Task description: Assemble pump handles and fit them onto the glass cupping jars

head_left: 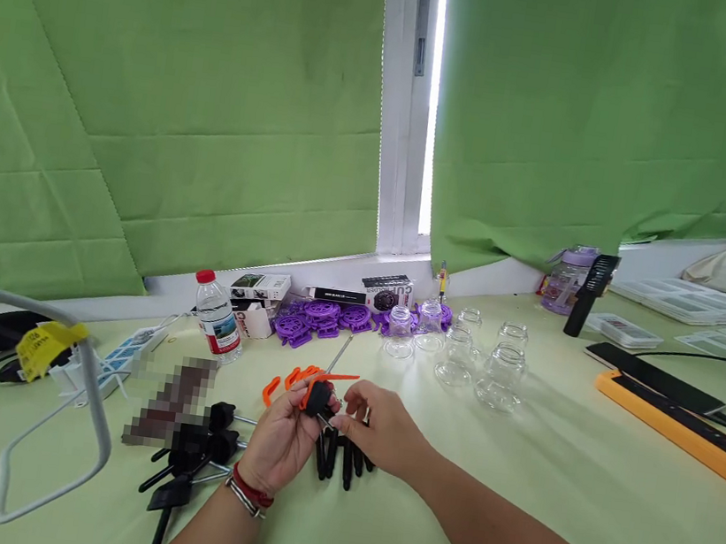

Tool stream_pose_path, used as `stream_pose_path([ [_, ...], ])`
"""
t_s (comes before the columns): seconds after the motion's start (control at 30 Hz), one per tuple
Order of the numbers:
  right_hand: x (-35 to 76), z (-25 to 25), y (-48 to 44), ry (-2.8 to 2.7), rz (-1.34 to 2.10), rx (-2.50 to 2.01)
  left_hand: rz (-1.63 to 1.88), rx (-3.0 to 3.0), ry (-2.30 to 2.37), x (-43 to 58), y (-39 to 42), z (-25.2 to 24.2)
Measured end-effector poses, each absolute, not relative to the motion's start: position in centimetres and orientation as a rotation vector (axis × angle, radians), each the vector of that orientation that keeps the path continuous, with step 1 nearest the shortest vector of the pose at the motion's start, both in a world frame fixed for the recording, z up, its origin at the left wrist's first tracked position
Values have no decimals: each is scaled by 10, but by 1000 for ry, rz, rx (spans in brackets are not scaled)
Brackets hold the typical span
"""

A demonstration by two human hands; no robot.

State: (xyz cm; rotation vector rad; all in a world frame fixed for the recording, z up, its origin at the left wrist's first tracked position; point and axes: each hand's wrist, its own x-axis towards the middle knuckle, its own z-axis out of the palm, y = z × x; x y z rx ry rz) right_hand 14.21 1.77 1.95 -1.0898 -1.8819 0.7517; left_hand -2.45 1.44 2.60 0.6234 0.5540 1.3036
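Clasped a rounded matte-black part (319, 398) with slim orange strip (341, 377) in left hand (282, 444); held right hand (383, 425) curled alongside, grip indiscernible.

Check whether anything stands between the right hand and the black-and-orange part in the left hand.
Nothing visible does. The right hand has its fingertips close beside the black-and-orange part, held in the left hand. The black rods appear below the hands, outside that gap.
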Motion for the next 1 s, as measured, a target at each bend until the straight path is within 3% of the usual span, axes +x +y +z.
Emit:
stream_pose_path([
  [0.1, 136, 11, 19, -1818, 1202, -1028, 1282, 612, 526, -24, 13, 27],
  [0.23, 134, 11, 20, -1738, 1408, -1015, 1243, 713, 499, -22, 11, 27],
  [0.6, 153, 17, 31, -1953, 1153, -1084, 1013, 999, 653, -28, 5, 33],
  [1.0, 162, 10, 46, -1910, 1069, -1138, 1109, 776, 677, -28, 13, 27],
])
